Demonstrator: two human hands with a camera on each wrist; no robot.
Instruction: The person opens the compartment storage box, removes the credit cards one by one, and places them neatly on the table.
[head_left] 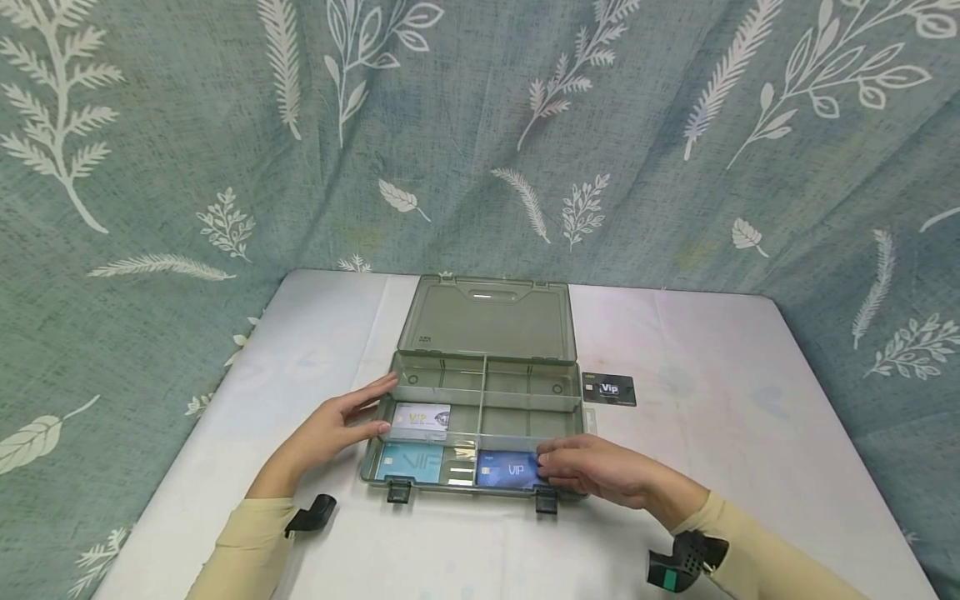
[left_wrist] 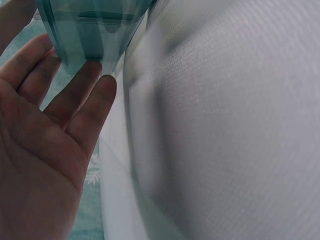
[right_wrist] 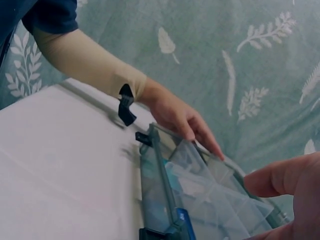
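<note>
A dark-tinted, see-through compartment box (head_left: 480, 400) lies with its lid (head_left: 487, 321) folded back. My left hand (head_left: 326, 433) touches the box's left side with fairly straight fingers; the left wrist view shows its fingertips at the box wall. Over the front right compartment, my right hand (head_left: 611, 471) holds the right end of a blue VIP card (head_left: 506, 469) with bent fingers. That end of the card is hidden by the fingers. A teal VIP card (head_left: 410, 462) lies in the front left compartment, and a white VIP card (head_left: 420, 419) in the middle left one.
A black VIP card (head_left: 609, 389) lies on the white-covered table (head_left: 697, 358) just right of the box. Two dark latches (head_left: 399, 492) stick out from the box front. Leaf-patterned green cloth (head_left: 465, 167) hangs behind and at both sides.
</note>
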